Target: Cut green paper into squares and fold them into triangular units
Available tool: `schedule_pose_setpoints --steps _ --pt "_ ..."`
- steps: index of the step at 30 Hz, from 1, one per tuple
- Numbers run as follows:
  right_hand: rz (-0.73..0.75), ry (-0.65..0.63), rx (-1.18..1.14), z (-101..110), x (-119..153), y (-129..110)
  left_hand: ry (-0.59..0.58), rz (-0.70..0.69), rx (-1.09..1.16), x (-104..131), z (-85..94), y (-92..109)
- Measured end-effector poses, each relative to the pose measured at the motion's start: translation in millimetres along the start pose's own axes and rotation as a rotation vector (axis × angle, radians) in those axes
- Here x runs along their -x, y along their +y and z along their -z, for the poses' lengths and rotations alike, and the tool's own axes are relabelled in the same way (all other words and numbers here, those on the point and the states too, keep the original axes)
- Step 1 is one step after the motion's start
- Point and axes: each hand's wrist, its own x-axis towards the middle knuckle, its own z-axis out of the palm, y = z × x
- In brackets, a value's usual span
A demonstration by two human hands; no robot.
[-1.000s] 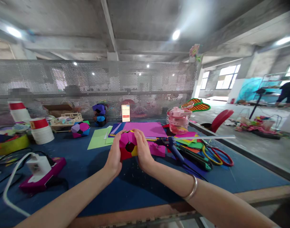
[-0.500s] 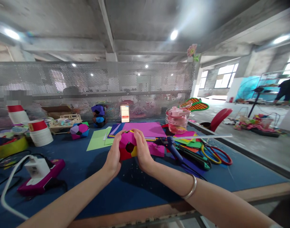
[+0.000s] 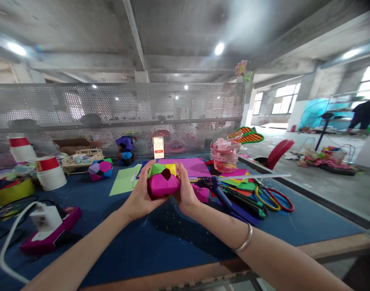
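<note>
Blue tabletop point(image 3: 127, 252) is lying below | multicoloured faceted ball point(image 3: 163, 185) is sitting between my palms, above the surface | my left hand point(image 3: 140, 200) is cupping its left and underside | my right hand point(image 3: 186, 196) is clasping its right

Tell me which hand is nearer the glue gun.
Right. The right hand is just left of the glue gun; the left hand is farther left, across the multicoloured ball.

The left forearm point(image 3: 82, 250) and left hand point(image 3: 139, 198) are bare; the right forearm point(image 3: 278, 251), behind a bare right hand point(image 3: 186, 196), wears a slim, smooth, shiny silver-coloured bangle point(image 3: 249, 237).
</note>
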Motion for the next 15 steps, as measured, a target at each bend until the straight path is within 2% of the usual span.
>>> schedule_pose_setpoints --steps 4,7,11,15 --pt "-0.219 0.0 -0.007 0.5 -1.4 -7.3 -0.047 -0.084 -0.029 -0.4 3.9 -0.5" --pt "-0.275 -0.006 0.008 1.3 -0.8 -9.3 -0.087 -0.095 -0.03 -0.4 4.6 -4.2" --pt "-0.202 -0.001 0.026 0.6 1.9 -6.9 -0.108 -0.014 0.029 -1.1 4.3 -10.7" --pt "-0.048 0.007 0.039 1.0 3.0 -2.9 -0.03 0.218 0.274 -3.7 1.6 -13.0"
